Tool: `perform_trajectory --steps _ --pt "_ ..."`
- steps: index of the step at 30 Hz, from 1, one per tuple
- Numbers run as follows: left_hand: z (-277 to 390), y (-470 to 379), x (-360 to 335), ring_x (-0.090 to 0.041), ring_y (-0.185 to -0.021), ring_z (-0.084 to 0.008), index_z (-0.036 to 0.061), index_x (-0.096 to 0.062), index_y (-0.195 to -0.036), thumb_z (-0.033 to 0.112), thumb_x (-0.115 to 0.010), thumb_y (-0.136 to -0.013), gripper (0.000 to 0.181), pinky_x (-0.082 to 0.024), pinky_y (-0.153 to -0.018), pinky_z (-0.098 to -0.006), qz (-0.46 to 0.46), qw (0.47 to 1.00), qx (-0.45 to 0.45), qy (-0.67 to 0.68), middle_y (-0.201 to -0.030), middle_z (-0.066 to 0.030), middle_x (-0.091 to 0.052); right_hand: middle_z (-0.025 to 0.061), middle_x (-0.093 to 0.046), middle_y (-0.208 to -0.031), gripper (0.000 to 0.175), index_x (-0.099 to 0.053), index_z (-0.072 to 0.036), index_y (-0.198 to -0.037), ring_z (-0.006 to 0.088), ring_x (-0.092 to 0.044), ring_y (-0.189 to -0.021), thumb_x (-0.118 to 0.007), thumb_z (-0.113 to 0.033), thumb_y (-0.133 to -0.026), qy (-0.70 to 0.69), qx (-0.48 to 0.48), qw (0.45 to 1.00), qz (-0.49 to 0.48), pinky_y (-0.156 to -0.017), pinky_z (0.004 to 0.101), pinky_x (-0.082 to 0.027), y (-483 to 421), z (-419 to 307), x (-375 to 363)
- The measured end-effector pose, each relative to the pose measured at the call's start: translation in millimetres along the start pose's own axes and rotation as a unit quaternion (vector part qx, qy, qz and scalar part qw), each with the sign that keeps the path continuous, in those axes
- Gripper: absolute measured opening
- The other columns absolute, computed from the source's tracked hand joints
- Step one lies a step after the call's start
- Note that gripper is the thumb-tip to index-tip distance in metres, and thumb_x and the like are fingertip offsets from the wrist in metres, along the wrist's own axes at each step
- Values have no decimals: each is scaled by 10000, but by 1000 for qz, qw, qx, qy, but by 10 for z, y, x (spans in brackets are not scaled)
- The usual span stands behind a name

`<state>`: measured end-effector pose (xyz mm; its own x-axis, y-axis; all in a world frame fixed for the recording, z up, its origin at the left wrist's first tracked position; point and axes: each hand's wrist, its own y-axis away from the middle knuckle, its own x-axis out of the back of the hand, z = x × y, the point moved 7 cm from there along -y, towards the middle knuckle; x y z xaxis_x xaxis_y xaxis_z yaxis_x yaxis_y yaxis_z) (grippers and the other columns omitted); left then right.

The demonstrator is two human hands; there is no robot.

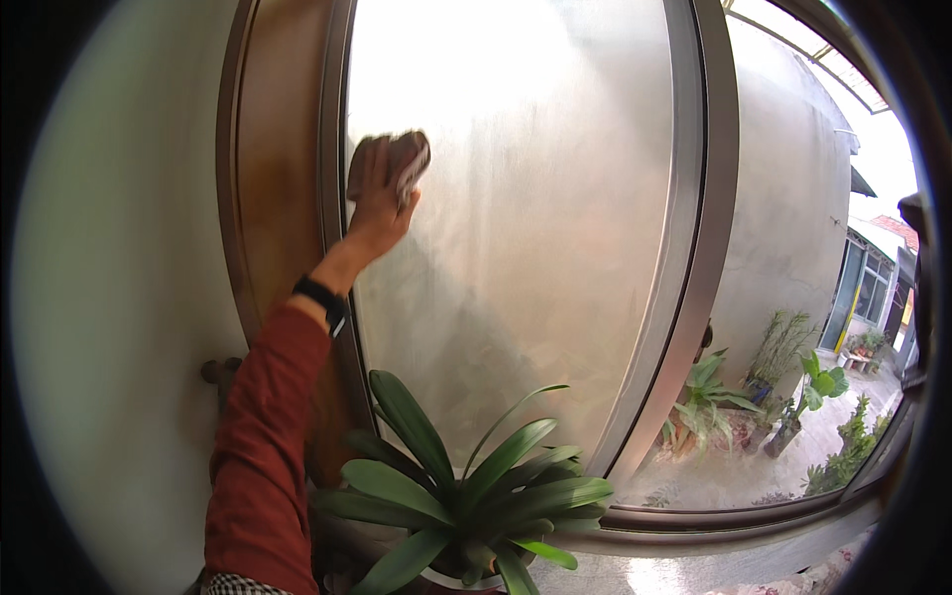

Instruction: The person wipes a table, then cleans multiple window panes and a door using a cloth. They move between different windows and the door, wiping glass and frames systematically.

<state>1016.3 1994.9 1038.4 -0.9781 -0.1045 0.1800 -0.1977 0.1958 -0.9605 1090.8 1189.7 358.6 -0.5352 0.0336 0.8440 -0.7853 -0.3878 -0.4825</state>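
My left hand (pixel 381 219) reaches up and holds a folded brown cloth (pixel 413 152) against the glass pane (pixel 520 245) of a window. The cloth lies under my spread fingers, close to the left edge of the pane, and is slightly blurred. A black watch (pixel 321 297) sits on that wrist, below a dark red sleeve (pixel 260 446). The glass looks hazy, with bright light across its upper part and faint vertical streaks. My right hand is out of view.
A potted plant with long strap-shaped leaves (pixel 476 483) stands below the pane, beside my forearm. A brown window frame (pixel 703 282) divides the pane from the right-hand opening. Through it show a grey wall (pixel 781 186) and courtyard plants (pixel 822 383). A sill (pixel 632 565) runs below.
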Motion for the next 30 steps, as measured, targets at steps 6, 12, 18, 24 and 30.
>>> perform_trajectory --steps 6,12,18,24,30 --pt "364 2115 -27 -49 -1544 -502 198 -452 -1537 132 -704 -885 703 -240 -1213 -576 -299 954 23 -11 -1693 -230 -20 165 -646 -972 228 -673 -19 -988 385 -604 -928 -620 -154 -812 -86 -35 996 -12 -874 533 -470 -254 -66 440" --pt "650 2648 43 -159 -1551 -441 328 -533 -1475 90 -729 -762 776 -402 -1126 -539 -452 886 -73 -75 -1681 -166 -205 143 -624 -908 94 -640 -49 -869 365 -598 -875 -621 -114 -805 -72 -14 997 23 -819 519 -467 -300 -123 534" --pt "424 1198 -16 -164 -1536 -467 225 -501 -1495 76 -692 -849 691 -323 -1190 -558 -213 973 -52 -70 -1673 -194 -194 129 -602 -862 40 -630 -60 -824 344 -593 -846 -627 -73 -787 -94 -27 994 42 -786 511 -461 -331 -69 523" --pt "583 655 -318 -16 -1527 -528 199 -320 -1599 210 -574 -1012 640 -230 -1208 -613 -59 995 79 -13 -1681 -251 -2 198 -654 -983 121 -639 -16 -866 398 -574 -1052 -614 -135 -858 -208 -162 964 -35 -998 538 -411 -356 26 405" --pt "1536 1539 -320 -100 -1560 -422 369 -527 -1462 140 -743 -818 717 -282 -1191 -649 -404 892 -199 -43 -1698 -111 -147 207 -632 -928 137 -614 5 -794 397 -548 -1029 -588 -110 -863 -250 -200 947 35 -1004 518 -404 -428 2 603"
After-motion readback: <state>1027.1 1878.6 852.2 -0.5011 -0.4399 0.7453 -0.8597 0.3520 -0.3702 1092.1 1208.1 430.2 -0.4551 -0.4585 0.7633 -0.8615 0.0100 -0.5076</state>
